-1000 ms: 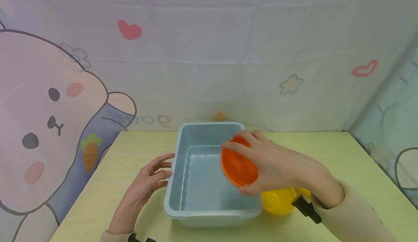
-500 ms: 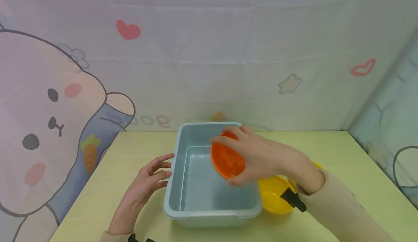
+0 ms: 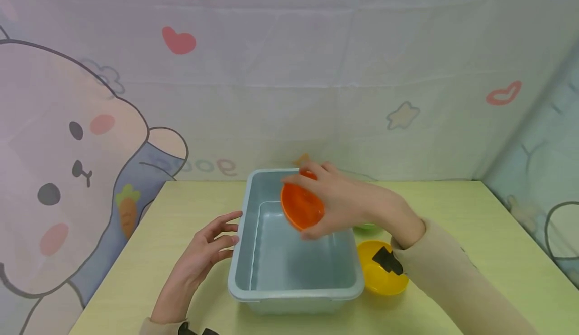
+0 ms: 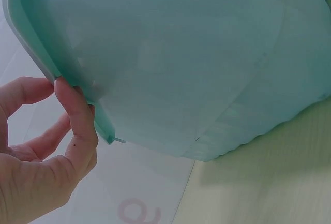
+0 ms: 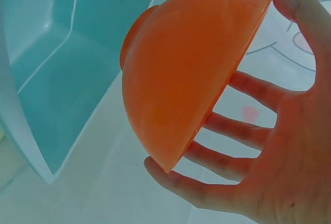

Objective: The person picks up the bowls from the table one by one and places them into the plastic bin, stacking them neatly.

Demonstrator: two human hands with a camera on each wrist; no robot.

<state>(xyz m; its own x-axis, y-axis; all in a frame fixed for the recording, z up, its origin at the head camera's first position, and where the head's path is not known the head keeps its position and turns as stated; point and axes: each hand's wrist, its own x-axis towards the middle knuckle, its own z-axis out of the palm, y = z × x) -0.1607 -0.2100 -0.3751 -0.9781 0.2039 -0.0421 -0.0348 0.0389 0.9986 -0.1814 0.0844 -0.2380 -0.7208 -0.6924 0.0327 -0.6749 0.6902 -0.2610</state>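
The left hand (image 3: 199,262) lies at the lower left of the head view, fingers loosely spread and holding nothing, its fingertips just beside the left rim of the pale blue tub (image 3: 238,254). In the left wrist view the thumb (image 4: 77,125) touches the tub's rim (image 4: 31,53) — the other fingers stay apart from it. The tub sits on the pale green bench (image 3: 190,209) in the lower middle of the frame.

The right hand (image 3: 348,204) is at the centre of the head view, over the far half of the tub, gripping an orange bowl (image 3: 302,207). The bowl is tipped on edge, its hollow facing left in the head view; in the right wrist view its rounded underside (image 5: 186,74) fills the frame, pinched by the rim between thumb and fingers (image 5: 243,125), with the tub's inside to the left behind it.

Right of the tub, a yellow bowl (image 3: 377,277) sits on the bench, partly behind the right wrist. A sliver of green (image 3: 367,228) shows just beyond it — possibly another bowl, mostly hidden.
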